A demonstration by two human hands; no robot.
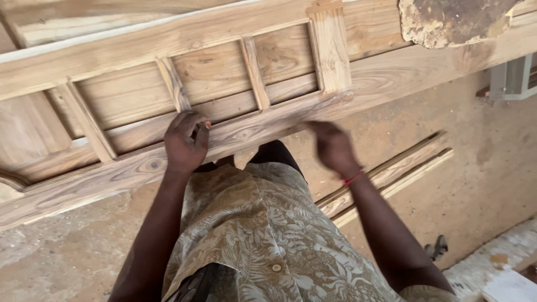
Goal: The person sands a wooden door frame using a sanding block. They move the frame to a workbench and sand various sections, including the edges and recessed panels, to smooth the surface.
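Wooden panelled door frame across upper half of frame, tilted. Left hand curled over lower rail by a thin divider strip; right hand blurred, grip impossible to tell. Likely risk: strip shifting or fingers pinched, given loose hold.

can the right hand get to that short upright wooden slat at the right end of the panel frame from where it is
Probably yes. The right hand is at the frame's lower rail, just below the upright slat, and nothing lies between them. The left hand rests further along the rail.
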